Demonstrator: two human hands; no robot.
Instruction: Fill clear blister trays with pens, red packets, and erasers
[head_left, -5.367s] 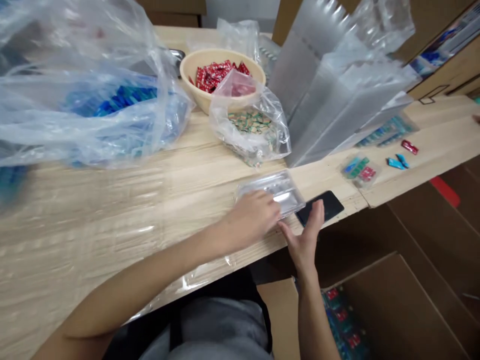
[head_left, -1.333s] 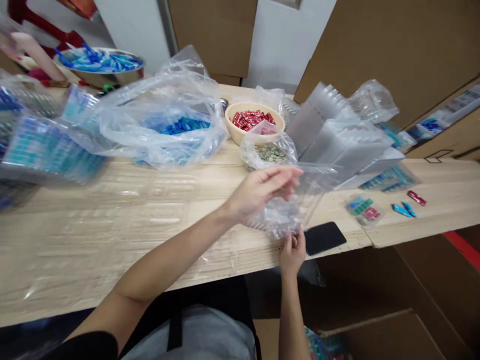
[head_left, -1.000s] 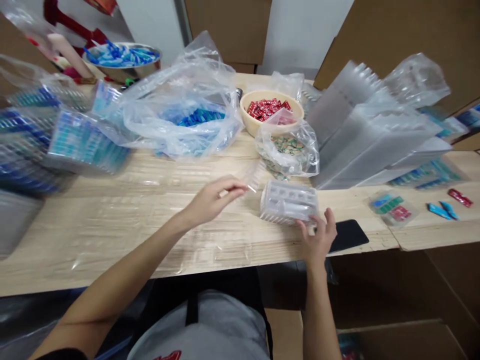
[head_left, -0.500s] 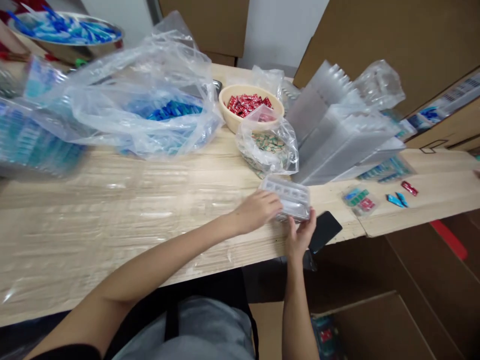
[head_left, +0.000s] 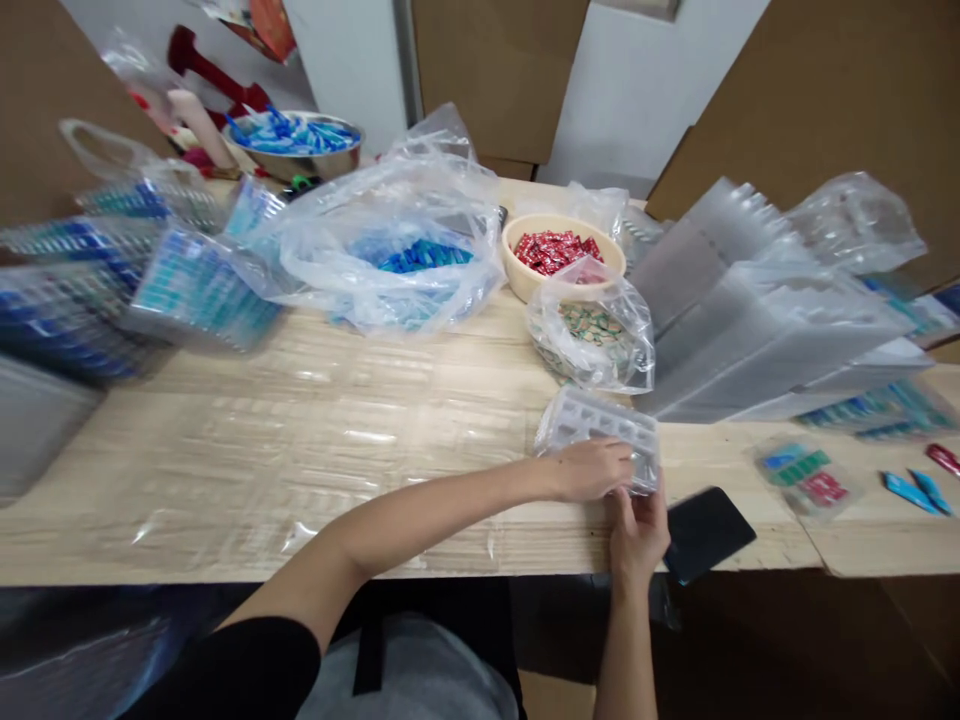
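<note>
A stack of clear plastic blister trays (head_left: 600, 420) with small moulded compartments sits near the table's front edge. My left hand (head_left: 596, 468) reaches across its near side, fingers curled on the tray edge. At the near right corner, my right hand (head_left: 639, 530) grips the stack, with its thumb in front and fingers along the side. Some fingertips are hidden behind the plastic. Just beyond the stack lies an open clear bag (head_left: 596, 335) of small green and tan packets. A black phone-like slab (head_left: 709, 533) rests right of my right hand.
Clear trays (head_left: 300, 430) cover the table to the left. Behind are a bag of blue pieces (head_left: 424, 255), a cream bowl (head_left: 517, 265) of red packets and a metal bowl (head_left: 330, 163). Tall stacked plastic sheets (head_left: 750, 330) stand right. A filled tray (head_left: 806, 475) lies farther right.
The view has swung left, so the table's things appear farther right and lower. Both hands stay on the tray stack, and more of its compartment rows now show.
</note>
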